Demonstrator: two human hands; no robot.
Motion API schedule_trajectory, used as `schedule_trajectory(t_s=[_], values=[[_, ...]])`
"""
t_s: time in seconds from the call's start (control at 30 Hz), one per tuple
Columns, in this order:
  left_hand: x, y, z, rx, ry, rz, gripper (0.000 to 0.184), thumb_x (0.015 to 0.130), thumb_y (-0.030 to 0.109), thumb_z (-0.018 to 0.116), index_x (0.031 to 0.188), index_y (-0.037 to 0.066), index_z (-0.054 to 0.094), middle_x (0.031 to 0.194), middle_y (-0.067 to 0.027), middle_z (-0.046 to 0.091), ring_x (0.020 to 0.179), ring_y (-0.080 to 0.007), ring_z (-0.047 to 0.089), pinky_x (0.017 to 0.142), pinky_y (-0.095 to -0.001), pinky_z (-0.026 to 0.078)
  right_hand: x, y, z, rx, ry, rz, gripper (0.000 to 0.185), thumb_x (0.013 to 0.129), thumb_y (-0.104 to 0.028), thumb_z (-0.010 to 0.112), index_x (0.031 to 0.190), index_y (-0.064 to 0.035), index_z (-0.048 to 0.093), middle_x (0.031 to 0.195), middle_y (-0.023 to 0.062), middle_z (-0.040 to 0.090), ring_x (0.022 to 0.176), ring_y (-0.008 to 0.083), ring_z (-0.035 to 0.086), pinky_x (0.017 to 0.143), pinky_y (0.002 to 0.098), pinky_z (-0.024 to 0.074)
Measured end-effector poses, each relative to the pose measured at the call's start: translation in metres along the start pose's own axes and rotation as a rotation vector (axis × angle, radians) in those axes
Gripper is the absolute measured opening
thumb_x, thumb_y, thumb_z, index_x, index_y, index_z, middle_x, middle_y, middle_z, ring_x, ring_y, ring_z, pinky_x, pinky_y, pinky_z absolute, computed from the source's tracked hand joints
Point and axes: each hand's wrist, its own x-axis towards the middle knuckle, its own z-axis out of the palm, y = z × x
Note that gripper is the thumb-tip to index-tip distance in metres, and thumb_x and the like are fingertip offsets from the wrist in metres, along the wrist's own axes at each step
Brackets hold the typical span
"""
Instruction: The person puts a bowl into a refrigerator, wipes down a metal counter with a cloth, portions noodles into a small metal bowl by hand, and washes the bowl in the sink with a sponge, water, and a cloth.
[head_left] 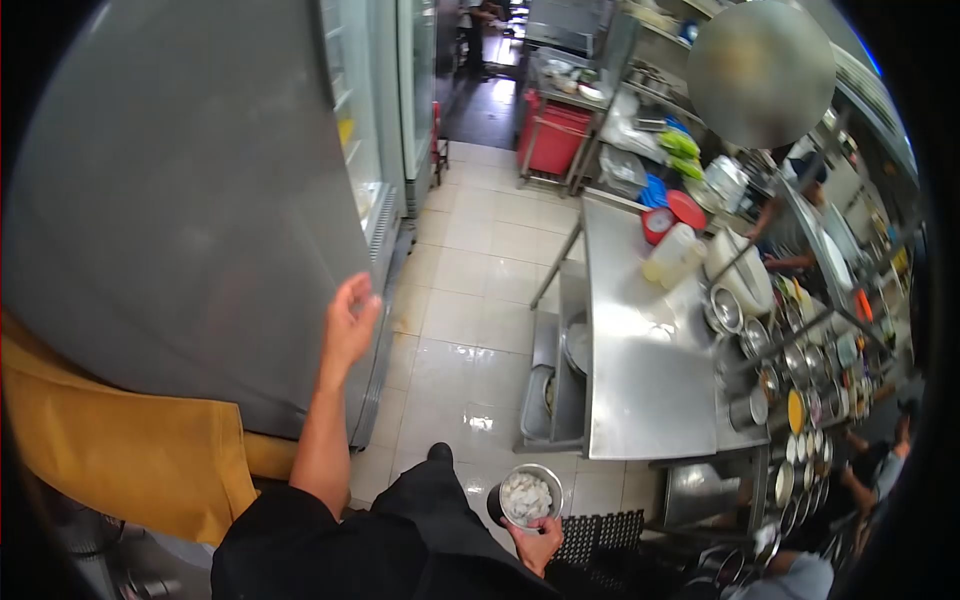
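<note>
While our empty left hand (351,325) is hovering left of centre, our right hand (536,543) is gripping, bottom centre, a filled container (495,508) not yet set down.

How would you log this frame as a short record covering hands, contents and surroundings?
Left hand: raised, seemingly empty, in view against a large grey panel
Right hand: gripping the rim of a metal container
Contents: white pieces, kind unclear
Right side: steel table with plastic bottles
Left side: mustard-coloured cloth
Floor: pale tiles, shiny
</note>
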Motion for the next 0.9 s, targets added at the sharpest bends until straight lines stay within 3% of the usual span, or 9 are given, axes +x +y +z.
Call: schedule_trajectory(t_s=[0.07, 0.1, 0.17, 0.23, 0.43, 0.57, 0.67, 0.77, 0.9], values=[[-0.010, 0.044, 0.001, -0.211, 0.223, 0.164, 0.053, 0.091, 0.039, 0.050, 0.125, -0.001, 0.042, 0.120, -0.0188, 0.051, 0.116, -0.0251, 0.046, 0.095, -0.0337, 0.038, 0.025, -0.001, -0.029, -0.111, -0.076, 0.012, 0.047, 0.043, -0.019, 0.089, 0.056, -0.0040, 0.046, 0.082, 0.0143, 0.060, 0.082, 0.0294, 0.060, 0.072, 0.0376, 0.0487], [0.079, 0.058, -0.044, -0.137, 0.235, 0.253, 0.053, 0.091, 0.039, 0.050, 0.125, -0.001, 0.042, 0.120, -0.0188, 0.051, 0.116, -0.0251, 0.046, 0.095, -0.0337, 0.038, 0.075, -0.012, 0.086, 0.003, -0.058, 0.003, 0.047, 0.043, -0.019, 0.089, 0.056, -0.0040, 0.046, 0.082, 0.0143, 0.060, 0.082, 0.0294, 0.060, 0.072, 0.0376, 0.0487], [0.101, 0.080, -0.044, -0.305, 0.346, 0.408, 0.052, 0.096, 0.041, 0.032, 0.127, -0.001, 0.040, 0.122, -0.0193, 0.049, 0.113, -0.0246, 0.047, 0.092, -0.0360, 0.040, 0.120, 0.000, 0.100, -0.026, -0.065, -0.080, 0.050, 0.041, -0.021, 0.090, 0.057, -0.0045, 0.046, 0.076, 0.0124, 0.058, 0.071, 0.0263, 0.058, 0.062, 0.0358, 0.0475], [0.137, 0.106, -0.055, -0.279, 0.387, 0.508, 0.056, 0.096, 0.045, 0.027, 0.127, -0.001, 0.040, 0.125, -0.0183, 0.047, 0.114, -0.0244, 0.046, 0.092, -0.0363, 0.039, 0.172, -0.016, 0.138, -0.031, -0.089, -0.138, 0.051, 0.040, -0.025, 0.090, 0.057, -0.0051, 0.046, 0.073, 0.0111, 0.056, 0.067, 0.0241, 0.056, 0.058, 0.0339, 0.0457], [0.219, 0.155, -0.057, -0.073, 0.517, 0.487, 0.053, 0.096, 0.040, 0.030, 0.129, 0.000, 0.039, 0.127, -0.0170, 0.045, 0.116, -0.0250, 0.045, 0.094, -0.0358, 0.038, 0.301, -0.064, 0.228, 0.005, -0.219, -0.190, 0.052, 0.042, -0.030, 0.089, 0.057, -0.0061, 0.046, 0.067, 0.0078, 0.051, 0.063, 0.0206, 0.053, 0.054, 0.0322, 0.0435], [0.267, 0.147, -0.033, -0.019, 0.719, 0.582, 0.048, 0.088, 0.013, 0.056, 0.129, -0.004, 0.037, 0.121, -0.0193, 0.046, 0.110, -0.0219, 0.048, 0.090, -0.0308, 0.041, 0.389, -0.083, 0.320, 0.148, -0.469, -0.181, 0.048, 0.046, -0.028, 0.088, 0.059, -0.0048, 0.049, 0.082, 0.0132, 0.058, 0.073, 0.0257, 0.060, 0.061, 0.0340, 0.0489], [0.296, 0.145, -0.027, 0.053, 0.945, 0.513, 0.053, 0.085, 0.005, 0.059, 0.129, -0.007, 0.033, 0.113, -0.0157, 0.049, 0.098, -0.0156, 0.050, 0.083, -0.0251, 0.042, 0.455, -0.085, 0.403, 0.334, -0.622, -0.353, 0.046, 0.048, -0.025, 0.087, 0.060, -0.0049, 0.047, 0.093, 0.0162, 0.061, 0.086, 0.0296, 0.061, 0.068, 0.0343, 0.0498], [0.332, 0.139, -0.016, 0.357, 1.228, 0.473, 0.048, 0.086, 0.007, 0.058, 0.125, -0.009, 0.036, 0.102, -0.0097, 0.050, 0.085, -0.0099, 0.048, 0.074, -0.0214, 0.042, 0.510, -0.092, 0.472, 0.291, -0.825, -0.403, 0.049, 0.045, -0.027, 0.090, 0.060, -0.0062, 0.047, 0.074, 0.0078, 0.056, 0.070, 0.0204, 0.056, 0.060, 0.0311, 0.0465], [0.373, 0.110, -0.044, 0.517, 1.606, 0.214, 0.038, 0.084, 0.016, 0.063, 0.109, -0.006, 0.045, 0.087, -0.0025, 0.043, 0.073, -0.0078, 0.041, 0.064, -0.0201, 0.039, 0.590, -0.125, 0.563, 0.430, -1.082, -0.534, 0.049, 0.044, -0.026, 0.090, 0.059, -0.0067, 0.047, 0.073, 0.0078, 0.056, 0.068, 0.0196, 0.056, 0.060, 0.0317, 0.0458]])
